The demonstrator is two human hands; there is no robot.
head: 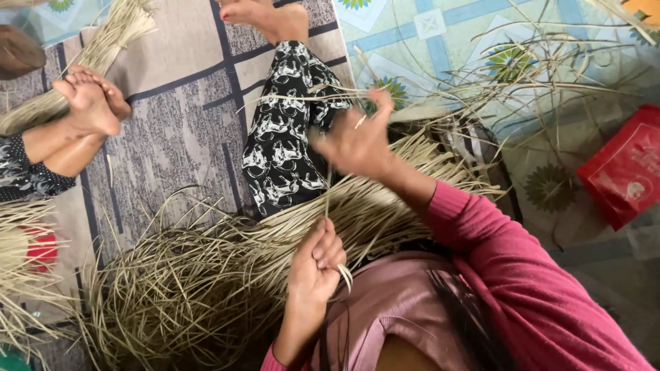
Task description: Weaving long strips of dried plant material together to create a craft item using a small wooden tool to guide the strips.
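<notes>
Floor scene, seen from above, soft even light.
Grey patterned mat [185, 89] w/ dark blue lines covers the left & centre; pale blue-green floor covering [440, 34] w/ flower & square motifs lies top right, touching the mat's edge. Red packet [625, 168] sits on the floor at far right. Brown rounded object [17, 51] at top-left edge, partly cut off. No walls, windows or furniture in view.

— What packaging is seen on the floor?
— A flat red packet [624, 167] with white print is shown lying at the right edge, on the patterned floor covering [440, 27], tilted, partly crossed by loose dry strands [550, 75]. No signs or screens are seen.
</notes>
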